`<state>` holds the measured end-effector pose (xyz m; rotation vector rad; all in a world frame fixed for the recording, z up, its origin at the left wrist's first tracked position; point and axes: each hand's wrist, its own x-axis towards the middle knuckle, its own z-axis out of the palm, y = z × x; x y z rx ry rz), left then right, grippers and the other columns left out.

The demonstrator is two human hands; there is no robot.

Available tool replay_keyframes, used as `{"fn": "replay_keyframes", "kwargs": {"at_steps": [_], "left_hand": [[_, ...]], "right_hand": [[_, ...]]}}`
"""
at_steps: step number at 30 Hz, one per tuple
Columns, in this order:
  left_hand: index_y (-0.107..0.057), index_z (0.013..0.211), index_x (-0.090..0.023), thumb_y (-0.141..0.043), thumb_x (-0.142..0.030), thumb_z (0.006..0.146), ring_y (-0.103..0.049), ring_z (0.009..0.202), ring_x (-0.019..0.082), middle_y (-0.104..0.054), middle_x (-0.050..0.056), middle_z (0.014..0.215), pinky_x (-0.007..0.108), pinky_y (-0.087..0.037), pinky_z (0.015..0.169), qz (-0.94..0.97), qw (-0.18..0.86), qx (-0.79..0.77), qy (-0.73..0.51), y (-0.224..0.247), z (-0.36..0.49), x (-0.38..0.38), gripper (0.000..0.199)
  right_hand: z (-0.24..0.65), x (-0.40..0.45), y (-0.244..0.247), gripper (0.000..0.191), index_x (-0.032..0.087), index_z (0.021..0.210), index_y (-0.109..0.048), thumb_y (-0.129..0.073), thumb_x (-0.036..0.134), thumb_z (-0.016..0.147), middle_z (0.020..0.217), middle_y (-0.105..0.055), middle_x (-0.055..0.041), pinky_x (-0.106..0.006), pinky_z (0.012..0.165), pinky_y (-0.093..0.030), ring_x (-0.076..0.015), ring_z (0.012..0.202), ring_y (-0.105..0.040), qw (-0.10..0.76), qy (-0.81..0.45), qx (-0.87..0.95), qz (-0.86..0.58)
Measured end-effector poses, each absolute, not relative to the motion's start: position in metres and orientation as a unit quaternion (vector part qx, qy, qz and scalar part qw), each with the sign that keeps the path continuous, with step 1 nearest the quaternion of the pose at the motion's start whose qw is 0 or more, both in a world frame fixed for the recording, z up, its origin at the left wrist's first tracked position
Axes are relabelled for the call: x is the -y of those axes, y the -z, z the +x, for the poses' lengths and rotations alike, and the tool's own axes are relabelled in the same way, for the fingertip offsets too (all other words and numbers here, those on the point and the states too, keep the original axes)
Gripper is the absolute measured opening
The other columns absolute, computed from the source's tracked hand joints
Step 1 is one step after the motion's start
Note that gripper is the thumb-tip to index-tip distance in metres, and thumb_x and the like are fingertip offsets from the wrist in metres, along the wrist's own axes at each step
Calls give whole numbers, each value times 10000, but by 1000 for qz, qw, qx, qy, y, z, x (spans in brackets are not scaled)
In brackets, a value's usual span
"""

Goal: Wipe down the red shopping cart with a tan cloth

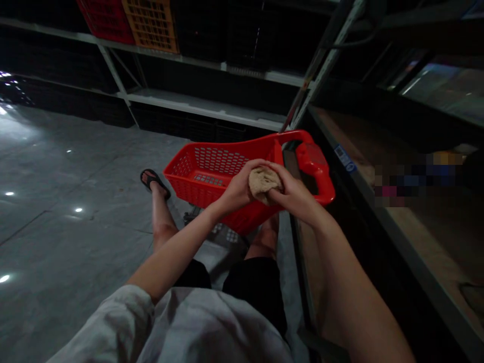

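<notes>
Both of my hands press a crumpled beige lump (263,184) from either side, and its speckled surface does not settle what material it is. My left hand (238,187) grips its left side, and my right hand (293,195) wraps its right side. Both hands are directly above a red plastic shopping basket (223,160) with perforated walls and a long red handle (315,166). The hands hide part of the basket's near rim.
My bare legs and a black sandal (154,182) are below, beside the basket. Low metal shelving (204,107) runs behind it, with red and orange crates (150,26) above. A dark shelf unit (378,212) with pixelated goods stands close on the right. Glossy grey floor (75,242) spreads left.
</notes>
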<state>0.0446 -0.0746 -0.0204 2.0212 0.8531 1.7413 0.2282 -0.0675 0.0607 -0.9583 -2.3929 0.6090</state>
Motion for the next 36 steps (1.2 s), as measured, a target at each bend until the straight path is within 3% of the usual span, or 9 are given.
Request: {"fn": "replay_keyframes", "kwargs": {"at_steps": [3, 6, 10, 15, 24, 28, 36], "left_hand": [[-468, 1433, -208, -726, -501, 881, -628, 1226, 242, -572, 148, 1422, 339, -545, 996, 719, 166, -372, -563, 28, 39, 63, 676], [-670, 1213, -214, -537, -500, 1006, -688, 1108, 241, -709, 112, 1216, 339, -539, 937, 770, 159, -480, -390, 34, 38, 62, 377], [-758, 937, -225, -282, -572, 1067, -735, 873, 258, -774, 94, 908, 319, -496, 746, 797, 111, -561, -196, 33, 43, 70, 603], [-755, 928, -231, -261, -634, 1049, -734, 841, 234, -789, 90, 915, 272, -410, 654, 793, 104, -570, -191, 30, 45, 76, 648], [-747, 939, -249, -294, -617, 1052, -751, 865, 240, -797, 75, 925, 284, -401, 627, 797, 101, -571, -172, 35, 40, 81, 595], [-760, 970, -271, -332, -626, 1042, -757, 883, 246, -800, 62, 926, 284, -402, 625, 799, 99, -570, -164, 36, 40, 81, 560], [-761, 1004, -283, -304, -654, 1033, -761, 919, 243, -802, 61, 953, 275, -382, 624, 791, 84, -582, -169, 37, 45, 77, 589]], "right_hand": [[252, 50, -76, 545, 233, 1323, -621, -548, 142, 790, 1323, -684, -103, -444, 1064, -487, -272, 1207, -642, 251, -119, 878, -391], [274, 36, -87, 429, 214, 1115, -726, -518, 77, 766, 1183, -719, -101, -422, 1039, -489, -263, 1142, -652, 142, -65, 908, -390], [272, 17, -85, 429, 200, 1079, -743, -482, 30, 784, 1117, -725, -85, -318, 990, -493, -205, 1078, -665, -12, -110, 925, -364], [238, -48, -72, 289, 149, 1025, -739, -510, 76, 864, 1188, -649, -131, -273, 872, -469, -200, 1000, -637, -16, -5, 899, -438], [190, -148, -61, 346, 100, 1288, -594, -404, 207, 1020, 1372, -568, -220, -290, 814, -432, -209, 988, -615, 45, 53, 831, -552], [183, -141, -53, 352, 101, 1285, -595, -379, 208, 1028, 1355, -581, -237, -319, 843, -442, -232, 992, -626, 48, 31, 837, -544], [230, -42, -68, 260, 130, 1145, -695, -579, 175, 917, 1180, -651, -151, -271, 890, -462, -210, 1004, -640, -25, -42, 889, -455]]}}
